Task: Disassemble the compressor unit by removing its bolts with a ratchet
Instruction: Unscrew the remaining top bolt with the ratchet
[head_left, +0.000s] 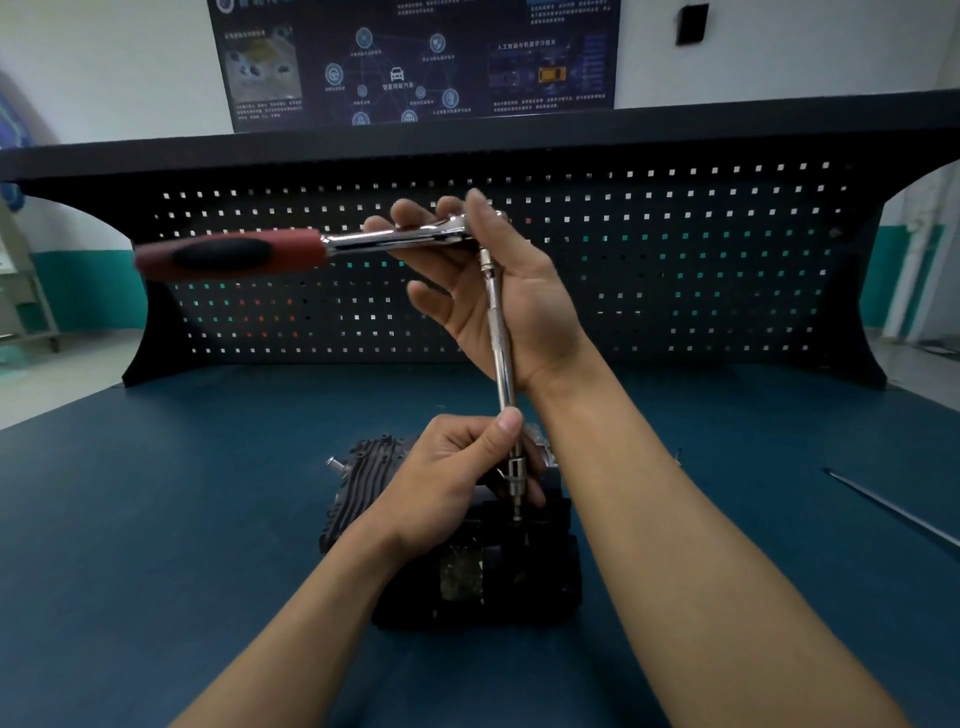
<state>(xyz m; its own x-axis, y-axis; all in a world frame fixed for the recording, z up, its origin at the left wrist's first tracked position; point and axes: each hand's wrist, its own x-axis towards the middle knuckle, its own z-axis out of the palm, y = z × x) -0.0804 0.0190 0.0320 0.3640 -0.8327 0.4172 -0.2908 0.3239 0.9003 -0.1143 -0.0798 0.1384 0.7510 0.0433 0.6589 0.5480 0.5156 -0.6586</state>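
- The left forearm (291, 639) and right forearm (691, 545) are nearest, coming in over the near edge of the tabletop (156, 519) and closing toward its middle.
- The ratchet (311, 245) is held high, and its red-and-black handle sticks out level toward the left edge.
- The left grip (452, 467) pinches the lower end of the extension bar (500, 353) with thumb and curled fingers, just above the socket (515, 480).
- The compressor (467, 587), dark and ribbed, sits mid-tabletop toward the near edge, directly under the left grip.
- The bar's long axis runs nearly upright, from the ratchet head down to the compressor's top.
- Whether the socket is seated on a bolt I cannot tell.
- The right grip (530, 301) holds the ratchet head, with fingers curled round the shank and the palm behind the bar.
- The bolt likely lies straight down the bar, with the left grip far nearer, so the handle should sweep level around that axis.
- A thin metal rod (898, 512) lies by the right edge.
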